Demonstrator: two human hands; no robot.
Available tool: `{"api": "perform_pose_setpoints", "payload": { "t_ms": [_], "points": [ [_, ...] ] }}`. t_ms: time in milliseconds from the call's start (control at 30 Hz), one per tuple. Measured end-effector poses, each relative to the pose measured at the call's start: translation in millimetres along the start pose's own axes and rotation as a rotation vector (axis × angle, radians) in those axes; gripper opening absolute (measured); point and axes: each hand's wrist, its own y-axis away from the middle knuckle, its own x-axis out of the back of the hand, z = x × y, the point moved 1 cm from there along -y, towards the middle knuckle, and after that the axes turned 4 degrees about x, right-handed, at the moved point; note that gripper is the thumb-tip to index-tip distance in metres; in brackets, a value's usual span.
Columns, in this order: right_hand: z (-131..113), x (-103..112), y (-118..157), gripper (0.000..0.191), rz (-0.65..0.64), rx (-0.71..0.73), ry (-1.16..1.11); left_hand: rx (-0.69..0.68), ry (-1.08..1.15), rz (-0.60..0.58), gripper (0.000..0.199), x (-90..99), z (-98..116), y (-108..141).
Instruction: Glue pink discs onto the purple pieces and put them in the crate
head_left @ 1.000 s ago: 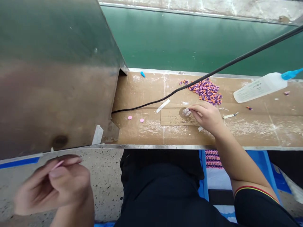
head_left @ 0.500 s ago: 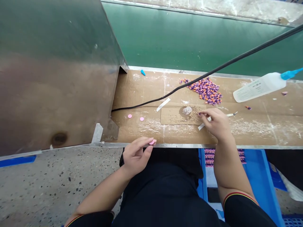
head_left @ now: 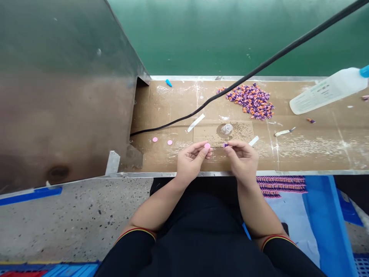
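A smooth, stained metal panel [head_left: 66,107] closes off the left end of the desk [head_left: 317,163]. A rubbery black cable [head_left: 259,69] runs out beside it and crosses over the cardboard top. Near the far edge lies a small tapered blue cap [head_left: 168,83]; nearer the front edge, two flat pink discs [head_left: 155,139] lie apart, perhaps for easy picking up. A white strip [head_left: 196,122] crosses the far left corner of a card [head_left: 206,132], probably to hold it flat.

By the front edge, the left hand [head_left: 188,161] has thumb and forefinger closed on a pink disc [head_left: 207,146], face upward, its other fingers loosely curled; so thin a piece seems to ask for a rim grip. On the card, a clear, glossy cup [head_left: 227,129] stands in a damp-looking ring, likely there for short reach. The right hand [head_left: 245,159] pinches a small purple piece [head_left: 225,145] between thumb and fingertip, just beside the disc but not touching.

Behind, knobbly purple and orange bits form a pile [head_left: 258,102] toward the far edge. Further right come a thin brush [head_left: 284,132] and a translucent plastic bottle [head_left: 325,92], lying aslant; below the front edge, a blue crate [head_left: 331,215] holds neat rows [head_left: 281,184]
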Motion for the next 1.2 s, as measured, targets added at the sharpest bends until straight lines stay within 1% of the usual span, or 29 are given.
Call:
{"api": "perform_pose_setpoints", "payload": {
  "t_ms": [67,100,167,200,267,300,333,400,433,467,500,567,600,667,700,767,867,933,1033,1100,1200],
  "points": [
    [-0.3,-8.5,9.8,0.014,-0.021,-0.042,-0.069,-0.063,-0.086,0.002,0.046,1.8,-2.0,-0.9],
    [-0.6,-11.7,13.0,0.013,-0.022,-0.051,-0.092,-0.134,-0.151,0.002,0.039,3.0,-2.4,-1.2],
    [-1.6,-16.5,16.7,0.014,-0.018,-0.056,-0.117,-0.354,-0.324,-0.004,0.022,5.9,-2.1,-1.6],
    [-2.1,-18.0,17.7,0.014,-0.019,-0.058,-0.127,-0.482,-0.419,-0.013,0.018,7.4,-1.7,-1.7],
    [-2.5,-19.2,18.7,0.013,-0.027,-0.069,-0.153,-0.708,-0.571,-0.036,0.026,10.7,-1.0,-2.3],
    [-2.1,-18.9,19.1,0.014,-0.026,-0.077,-0.165,-0.783,-0.611,-0.050,0.032,12.7,-0.6,-2.9],
    [-1.3,-18.3,19.5,0.015,-0.022,-0.090,-0.173,-0.831,-0.626,-0.066,0.037,14.7,0.0,-3.7],
    [2.1,-16.7,20.5,0.020,-0.023,-0.138,-0.187,-0.856,-0.609,-0.105,0.042,18.6,2.1,-5.3],
    [4.1,-16.1,21.2,0.023,-0.029,-0.164,-0.198,-0.834,-0.581,-0.134,0.041,20.1,3.6,-5.9],
    [5.9,-15.9,22.1,0.025,-0.036,-0.183,-0.215,-0.784,-0.536,-0.171,0.038,21.0,5.1,-6.2],
    [7.1,-16.2,23.0,0.027,-0.040,-0.190,-0.236,-0.700,-0.471,-0.209,0.032,21.2,6.3,-6.2],
    [6.8,-18.0,25.0,0.026,-0.026,-0.161,-0.249,-0.446,-0.269,-0.252,0.013,19.1,6.9,-5.0],
    [4.9,-19.3,26.0,0.024,-0.004,-0.125,-0.220,-0.296,-0.141,-0.244,0.011,16.9,5.9,-3.9],
    [-1.7,-22.6,27.5,0.016,0.033,-0.014,-0.090,-0.027,0.104,-0.162,0.029,10.9,1.7,-0.5],
    [-5.7,-24.4,28.0,0.012,0.041,0.057,-0.008,0.071,0.200,-0.113,0.036,7.5,-0.9,1.5],
    [-13.2,-27.6,27.9,0.005,0.036,0.192,0.129,0.193,0.323,-0.044,0.042,1.3,-5.4,5.1],
    [-18.9,-30.2,26.1,0.014,0.022,0.309,0.241,0.244,0.384,-0.020,0.042,-4.0,-8.4,8.5],
    [-19.6,-30.5,24.6,0.020,0.009,0.353,0.278,0.233,0.380,-0.012,0.042,-4.8,-8.3,9.3],
    [-19.5,-30.2,23.2,0.026,-0.006,0.413,0.274,0.212,0.366,0.009,0.041,-4.7,-8.3,9.7],
    [-19.2,-29.8,23.2,0.027,-0.006,0.426,0.269,0.185,0.354,0.029,0.040,-5.0,-9.3,10.1],
    [-18.3,-29.0,23.8,0.023,-0.010,0.396,0.284,0.122,0.301,0.059,0.042,-5.5,-12.2,10.6]
  ]
}}
